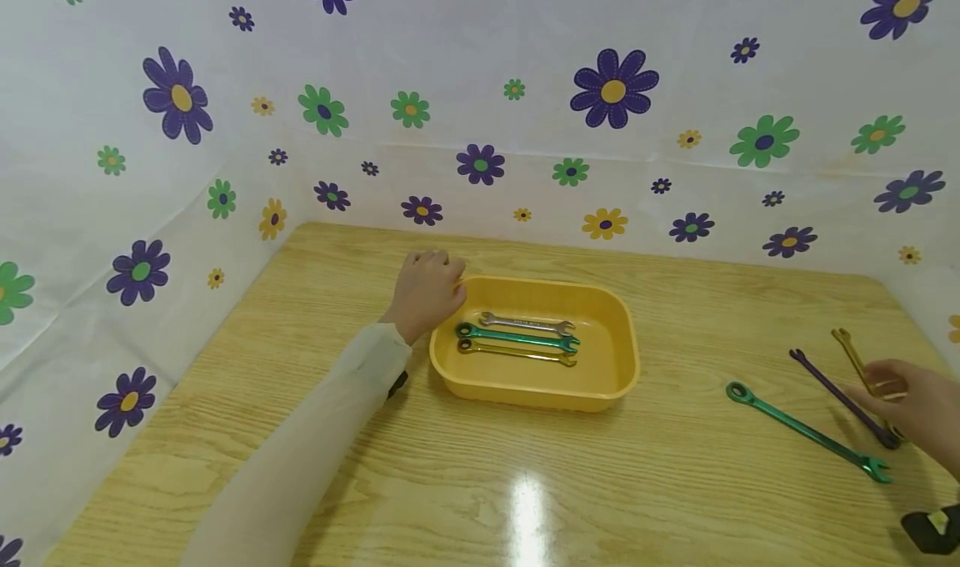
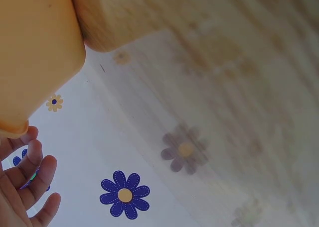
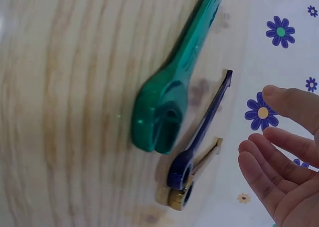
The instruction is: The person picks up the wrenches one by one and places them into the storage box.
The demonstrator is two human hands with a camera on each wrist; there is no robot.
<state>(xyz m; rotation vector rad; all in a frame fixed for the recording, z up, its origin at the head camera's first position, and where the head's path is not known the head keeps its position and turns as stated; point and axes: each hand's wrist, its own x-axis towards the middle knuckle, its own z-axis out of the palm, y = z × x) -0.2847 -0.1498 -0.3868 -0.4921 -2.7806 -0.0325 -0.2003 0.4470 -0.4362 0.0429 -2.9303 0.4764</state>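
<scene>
— What's nearest your right hand (image 1: 918, 413)?

— Three wrenches lie loose on the table (image 1: 300, 434) there. The gold wrench (image 1: 855, 358) runs right under my fingers, the purple wrench (image 1: 840, 396) sits just beside it on the inner side, and the long green wrench (image 1: 806, 431) lies a little farther toward my other hand. From the wrist view, the right fingers (image 3: 279, 172) are spread and relaxed above the wrench heads, gripping nothing.

— And your left hand (image 1: 429, 293)?

— It rests at the near-left corner of the yellow tray (image 1: 622, 358), fingers loosely curled against the rim (image 2: 30, 62); I can't tell whether they truly clamp it. Inside, just past my knuckles, lie a silver wrench (image 1: 525, 323), a teal wrench (image 1: 517, 337) and a brass-coloured wrench (image 1: 517, 351), side by side.

— What could go wrong?

— The purple and gold heads overlap at my end, so I judge a careless pinch could drag both together or flick one off the table edge nearby. The tray looks light, too; a nudge could slide it on this glossy wood if my left hand isn't bracing firmly.
</scene>
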